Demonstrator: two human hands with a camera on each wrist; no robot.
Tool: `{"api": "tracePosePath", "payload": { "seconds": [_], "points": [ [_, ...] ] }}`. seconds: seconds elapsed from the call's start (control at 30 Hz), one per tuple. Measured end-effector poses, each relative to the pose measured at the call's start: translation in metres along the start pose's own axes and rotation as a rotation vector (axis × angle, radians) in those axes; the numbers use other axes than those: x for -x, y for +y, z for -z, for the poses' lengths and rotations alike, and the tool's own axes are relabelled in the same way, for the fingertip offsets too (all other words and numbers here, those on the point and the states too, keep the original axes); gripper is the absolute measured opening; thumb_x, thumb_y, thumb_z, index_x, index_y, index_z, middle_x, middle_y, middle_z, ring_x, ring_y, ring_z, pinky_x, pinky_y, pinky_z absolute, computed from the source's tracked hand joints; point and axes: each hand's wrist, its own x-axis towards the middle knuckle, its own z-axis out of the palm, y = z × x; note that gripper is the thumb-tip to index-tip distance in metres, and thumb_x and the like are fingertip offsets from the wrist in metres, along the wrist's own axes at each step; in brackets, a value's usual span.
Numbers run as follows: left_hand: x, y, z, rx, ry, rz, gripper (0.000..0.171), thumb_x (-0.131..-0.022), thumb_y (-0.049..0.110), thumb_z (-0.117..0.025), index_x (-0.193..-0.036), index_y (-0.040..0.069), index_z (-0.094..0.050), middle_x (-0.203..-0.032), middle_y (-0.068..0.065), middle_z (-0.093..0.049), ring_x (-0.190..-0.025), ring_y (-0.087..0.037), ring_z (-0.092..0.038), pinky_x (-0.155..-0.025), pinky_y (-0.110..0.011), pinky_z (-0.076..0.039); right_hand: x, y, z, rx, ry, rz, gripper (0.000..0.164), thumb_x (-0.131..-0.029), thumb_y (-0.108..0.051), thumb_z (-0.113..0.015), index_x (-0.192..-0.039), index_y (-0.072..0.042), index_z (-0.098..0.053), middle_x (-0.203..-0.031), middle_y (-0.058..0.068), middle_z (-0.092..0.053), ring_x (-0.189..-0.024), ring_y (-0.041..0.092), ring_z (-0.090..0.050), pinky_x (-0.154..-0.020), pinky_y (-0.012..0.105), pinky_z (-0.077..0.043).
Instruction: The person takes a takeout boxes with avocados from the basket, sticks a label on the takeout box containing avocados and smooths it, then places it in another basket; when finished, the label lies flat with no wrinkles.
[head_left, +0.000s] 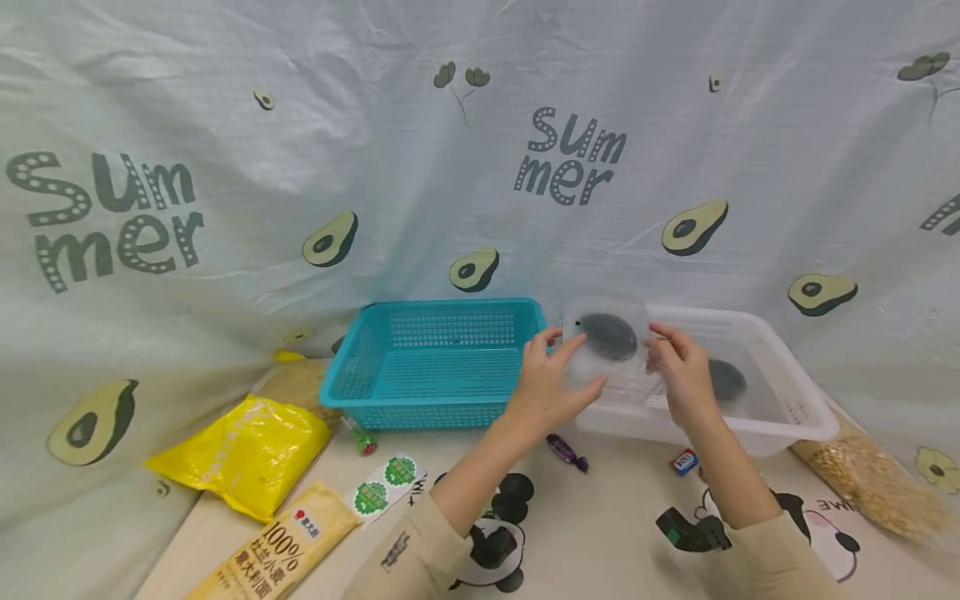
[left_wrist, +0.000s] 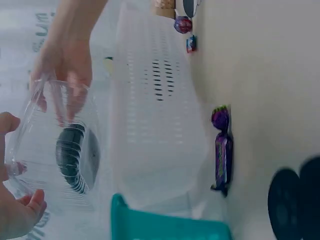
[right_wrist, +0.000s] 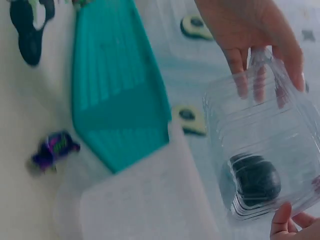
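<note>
My left hand (head_left: 551, 375) and right hand (head_left: 682, 367) hold a clear plastic clamshell box (head_left: 615, 377) between them, one at each side, raised above the white basket (head_left: 806, 421). The left fingers and thumb grip one edge of the box; the right fingers pinch the opposite edge. Inside lies a dark oval fruit (right_wrist: 255, 180) that looks like an avocado, also seen through the ribbed plastic in the left wrist view. Another dark oval thing (head_left: 726, 381) shows in the white basket, partly behind my right hand.
A teal basket (head_left: 450, 415) stands left of the white one. Farther left are a yellow bag (head_left: 243, 454), a pasta pack (head_left: 277, 542) and green round stickers (head_left: 386, 483). A purple-wrapped candy (head_left: 566, 452) and a small blue-red packet (head_left: 684, 461) lie in front; a grain bag (head_left: 873, 475) lies right.
</note>
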Motion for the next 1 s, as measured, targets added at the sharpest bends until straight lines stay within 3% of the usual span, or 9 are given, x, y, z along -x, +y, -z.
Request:
{"api": "tracePosePath", "payload": {
  "seconds": [0.2, 0.4, 0.5, 0.6, 0.8, 0.9, 1.0],
  "points": [
    [0.047, 0.0, 0.046, -0.003, -0.044, 0.013, 0.054, -0.08, 0.04, -0.061, -0.127, 0.017, -0.049, -0.131, -0.01, -0.036, -0.115, -0.022, -0.04, -0.085, -0.037, -0.046, 0.036, -0.015, -0.019, 0.142, -0.156, 0.076, 0.043, -0.093, -0.022, -0.046, -0.128, 0.001, -0.041, -0.1, 0.009, -0.049, -0.077, 0.009, -0.051, -0.068, 0.016, -0.045],
    [0.111, -0.006, 0.085, 0.008, -0.057, 0.044, 0.054, -0.077, 0.036, -0.065, -0.127, 0.022, -0.049, -0.132, -0.007, -0.036, -0.117, -0.018, -0.04, -0.08, -0.034, -0.048, 0.08, -0.013, -0.045, 0.144, -0.316, 0.129, 0.039, -0.09, -0.01, -0.05, -0.126, 0.003, -0.043, -0.101, 0.013, -0.05, -0.08, 0.005, -0.054, -0.069, 0.019, -0.048],
    [0.141, -0.013, 0.099, -0.001, -0.058, 0.056, 0.054, -0.074, 0.034, -0.069, -0.125, 0.023, -0.052, -0.129, -0.005, -0.04, -0.113, -0.016, -0.043, -0.078, -0.032, -0.048, 0.101, -0.009, -0.057, 0.124, -0.402, 0.125, 0.041, -0.088, -0.008, -0.052, -0.127, 0.003, -0.042, -0.103, 0.016, -0.049, -0.081, 0.005, -0.055, -0.068, 0.021, -0.049],
    [0.164, -0.021, 0.103, -0.014, -0.061, 0.04, 0.054, -0.073, 0.032, -0.071, -0.122, 0.02, -0.054, -0.128, -0.006, -0.042, -0.109, -0.016, -0.047, -0.077, -0.033, -0.048, 0.117, -0.002, -0.065, 0.148, -0.459, 0.165, 0.045, -0.085, -0.006, -0.056, -0.127, 0.003, -0.042, -0.102, 0.014, -0.048, -0.082, 0.005, -0.054, -0.069, 0.021, -0.049],
    [0.185, -0.03, 0.102, 0.003, -0.106, 0.067, 0.05, -0.076, 0.036, -0.068, -0.122, 0.023, -0.053, -0.128, -0.004, -0.042, -0.107, -0.018, -0.049, -0.078, -0.034, -0.048, 0.134, 0.016, -0.074, 0.203, -0.489, 0.355, 0.049, -0.081, 0.002, -0.059, -0.126, 0.006, -0.042, -0.099, 0.012, -0.05, -0.078, 0.004, -0.052, -0.064, 0.02, -0.049],
    [0.19, -0.036, 0.102, 0.015, -0.124, 0.09, 0.049, -0.075, 0.037, -0.068, -0.12, 0.022, -0.054, -0.127, -0.003, -0.042, -0.107, -0.019, -0.049, -0.078, -0.033, -0.048, 0.136, 0.024, -0.078, 0.212, -0.503, 0.371, 0.048, -0.081, 0.001, -0.059, -0.126, 0.006, -0.042, -0.098, 0.012, -0.05, -0.078, 0.003, -0.053, -0.063, 0.021, -0.049],
    [0.193, -0.044, 0.098, -0.005, -0.102, 0.067, 0.05, -0.072, 0.032, -0.072, -0.118, 0.02, -0.057, -0.127, -0.006, -0.044, -0.108, -0.021, -0.05, -0.079, -0.035, -0.048, 0.135, 0.032, -0.08, 0.242, -0.519, 0.362, 0.05, -0.081, -0.001, -0.06, -0.127, 0.006, -0.041, -0.1, 0.013, -0.051, -0.078, 0.004, -0.054, -0.063, 0.021, -0.049]
  ]
}}
